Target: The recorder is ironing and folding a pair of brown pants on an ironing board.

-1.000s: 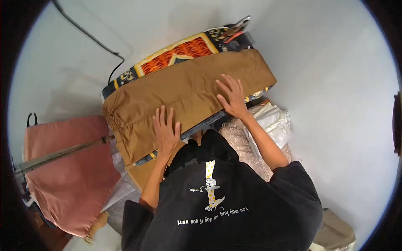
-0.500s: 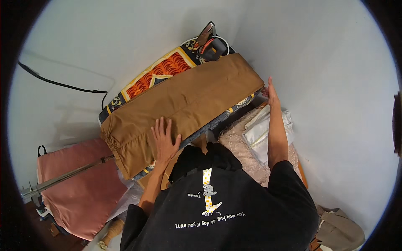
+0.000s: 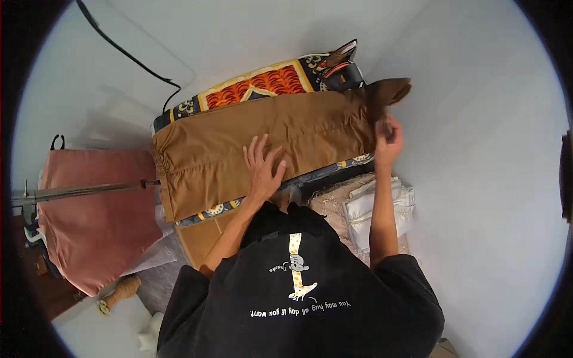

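A long brown garment with a gathered, elastic-looking end at the left lies across a padded surface covered in patterned cloth. My left hand rests on the middle of the garment with its fingers spread. At the right end, my right hand has its fingers closed on the garment's edge. That end is raised and folded up, its dark opening showing above the hand. An iron stands at the back right corner of the patterned cloth, close behind the garment.
At the left hangs pink satin cloth, beside a metal rail. Plastic-wrapped white cloth lies on beige lace fabric at the right. A black cable runs along the wall, which meets another wall behind the iron.
My right hand has gone from open beside the garment's end to gripping it, and that end is now lifted and bunched. The whole view has turned and shifted slightly.
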`<state>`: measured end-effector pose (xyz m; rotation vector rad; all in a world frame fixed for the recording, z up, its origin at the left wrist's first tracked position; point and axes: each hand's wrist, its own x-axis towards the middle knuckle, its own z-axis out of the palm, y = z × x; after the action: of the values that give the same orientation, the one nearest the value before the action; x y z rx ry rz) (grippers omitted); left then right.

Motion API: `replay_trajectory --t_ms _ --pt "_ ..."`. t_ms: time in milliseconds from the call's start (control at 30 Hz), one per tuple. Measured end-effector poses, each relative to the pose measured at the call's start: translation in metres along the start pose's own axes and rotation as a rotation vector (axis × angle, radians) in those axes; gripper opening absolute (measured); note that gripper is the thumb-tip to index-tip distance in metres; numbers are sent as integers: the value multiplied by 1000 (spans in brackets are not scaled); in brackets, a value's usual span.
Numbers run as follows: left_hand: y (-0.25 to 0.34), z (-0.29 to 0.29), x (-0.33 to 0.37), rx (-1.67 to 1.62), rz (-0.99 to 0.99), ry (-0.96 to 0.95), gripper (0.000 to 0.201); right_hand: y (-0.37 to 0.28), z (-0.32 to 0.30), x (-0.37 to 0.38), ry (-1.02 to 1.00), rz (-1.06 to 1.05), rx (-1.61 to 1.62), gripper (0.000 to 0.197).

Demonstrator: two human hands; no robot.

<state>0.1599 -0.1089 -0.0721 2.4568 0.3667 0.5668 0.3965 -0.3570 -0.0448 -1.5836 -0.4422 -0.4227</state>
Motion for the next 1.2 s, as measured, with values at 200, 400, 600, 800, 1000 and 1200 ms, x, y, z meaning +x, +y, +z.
replay_trajectory --t_ms 200,400,600,800,1000,1200 --pt "-46 13 4 -132 -307 -6 51 -46 57 -75 -1036 -184 -554 53" --pt "-46 26 14 -71 -195 106 28 -16 43 -71 -425 -221 -601 37" --pt "-3 36 32 -52 -204 62 42 62 12 -43 -201 397 -649 56" --pt "5 48 8 -27 -247 21 37 79 7 -19 -379 617 -485 58" --pt "-12 19 -2 -38 -267 198 31 82 17 -19 -472 607 -439 60" --pt "-28 7 -19 35 -259 228 51 61 37 -22 -503 487 -559 64"
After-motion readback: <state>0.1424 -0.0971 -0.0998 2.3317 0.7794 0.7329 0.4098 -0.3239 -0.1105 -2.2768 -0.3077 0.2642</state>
